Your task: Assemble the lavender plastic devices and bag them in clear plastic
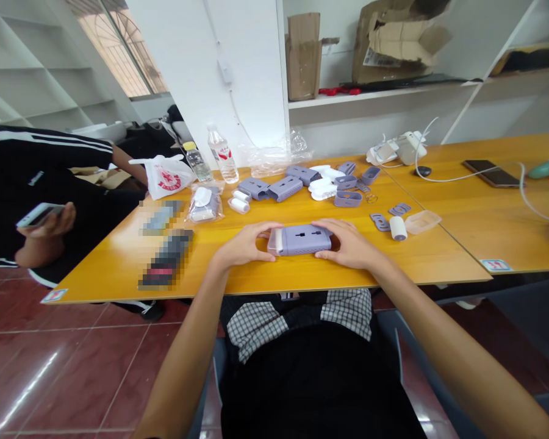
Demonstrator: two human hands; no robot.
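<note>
Both hands are full: left hand [241, 246] has the clear cap [275, 242] pinched, thumb on the near side, fingers on the far side. Right hand [348, 245] has the other end of the purple case [305, 239] in the same kind of C-shaped hold. The case is basically dead between the palms, at 3 o'clock from the left hand and 9 from the right, long axis running 9-to-3, cap on the 9 o'clock end. Neither hand is really nearer. Can't tell if the cap's fully seated.

Palms face each other, forearms coming in from about 7 and 4 o'clock.

Out from the case: more purple casings [285, 188] around 11, small purple caps [348, 199] around 1, a white cylinder [398, 228] by a clear tray [423, 222] at 3, and a bagged unit [204, 210] near 10. Way over at 9, another person's hand [57, 227] holds a phone [41, 214].
</note>
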